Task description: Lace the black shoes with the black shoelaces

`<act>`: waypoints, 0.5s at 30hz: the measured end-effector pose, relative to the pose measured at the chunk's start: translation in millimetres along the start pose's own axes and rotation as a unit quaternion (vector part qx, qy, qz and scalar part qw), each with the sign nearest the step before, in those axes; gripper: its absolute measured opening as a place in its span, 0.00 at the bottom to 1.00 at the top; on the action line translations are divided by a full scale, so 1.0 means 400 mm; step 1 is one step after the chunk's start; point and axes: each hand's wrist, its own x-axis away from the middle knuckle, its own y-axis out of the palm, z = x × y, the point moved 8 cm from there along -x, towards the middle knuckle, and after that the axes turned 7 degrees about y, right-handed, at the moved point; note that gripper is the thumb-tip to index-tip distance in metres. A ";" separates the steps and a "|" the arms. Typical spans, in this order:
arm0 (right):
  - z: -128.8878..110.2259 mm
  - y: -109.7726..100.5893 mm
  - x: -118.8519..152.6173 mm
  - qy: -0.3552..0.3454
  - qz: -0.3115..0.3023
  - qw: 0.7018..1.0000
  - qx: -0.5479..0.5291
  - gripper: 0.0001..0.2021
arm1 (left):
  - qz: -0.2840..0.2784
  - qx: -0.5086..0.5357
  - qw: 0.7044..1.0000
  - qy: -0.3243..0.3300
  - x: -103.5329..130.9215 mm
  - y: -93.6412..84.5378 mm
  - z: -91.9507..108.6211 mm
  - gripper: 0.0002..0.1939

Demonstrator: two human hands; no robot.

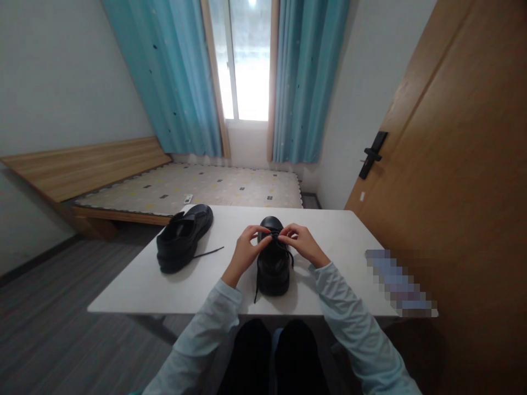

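A black lace-up shoe [273, 274] stands upright on the white table [329, 230], its toe pointing away from me. My left hand [252, 244] and my right hand [300, 241] meet over its lacing, one from each side. Both pinch the black shoelace [275, 235] between thumb and fingertips. One loose lace end hangs down the shoe's left side to the tabletop, and another loops by the right side. The second black shoe [183, 238] sits at the table's left, with a lace end lying out to its right.
On the table's right edge lies a blurred-out flat object [399, 282]. Beyond the table is a bed with a patterned mattress [222, 184], and a small white remote [188, 199] rests there. A wooden door [448, 164] stands at the right. My knees are under the near edge.
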 end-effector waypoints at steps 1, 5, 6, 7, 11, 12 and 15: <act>0.000 0.002 -0.001 -0.002 -0.002 1.000 -0.002 0.12 | -0.013 -0.010 1.000 0.012 0.000 0.006 0.004 0.11; 0.003 0.009 -0.004 -0.005 -0.006 1.000 -0.013 0.12 | -0.040 -0.020 0.998 0.033 0.002 0.018 0.009 0.10; 0.004 0.009 -0.005 -0.005 -0.007 1.000 -0.016 0.12 | -0.041 -0.016 0.998 0.034 0.001 0.018 0.008 0.09; 0.004 0.010 -0.005 -0.004 -0.008 1.000 -0.019 0.12 | -0.042 -0.011 0.998 0.034 0.001 0.018 0.008 0.08; 0.000 0.012 -0.005 -0.004 -0.011 1.000 -0.026 0.12 | -0.051 -0.004 0.998 0.034 0.000 0.017 0.010 0.08; -0.002 0.013 -0.004 -0.004 -0.011 1.000 -0.024 0.11 | -0.052 -0.003 0.998 0.034 0.000 0.017 0.011 0.09; -0.008 0.013 -0.001 -0.009 -0.009 1.000 -0.021 0.11 | -0.055 -0.001 0.998 0.033 0.001 0.016 0.012 0.09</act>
